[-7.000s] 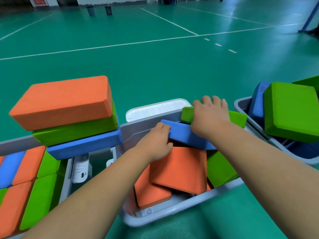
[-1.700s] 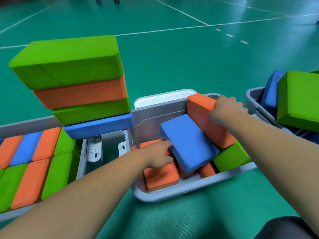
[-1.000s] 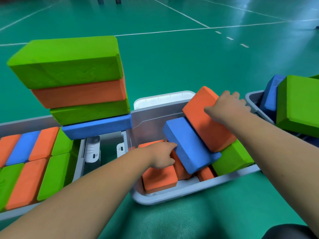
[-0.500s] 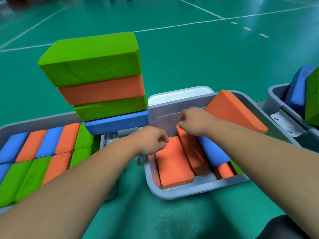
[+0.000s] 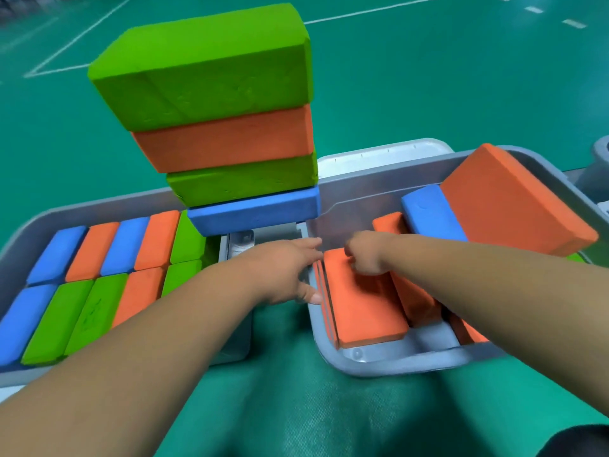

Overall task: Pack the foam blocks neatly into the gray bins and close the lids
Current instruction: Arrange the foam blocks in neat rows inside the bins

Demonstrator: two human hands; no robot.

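Nearest, at 6 o'clock, gray bin. At its 9 o'clock rim, left hand, fingers released and spread. Just beside, right hand, fingers clenched over far end of flat orange block. Farther, at 1 o'clock, blue block under leaning orange slab. At 9 o'clock, second bin packed in rows; at 12 o'clock, four-block stack.
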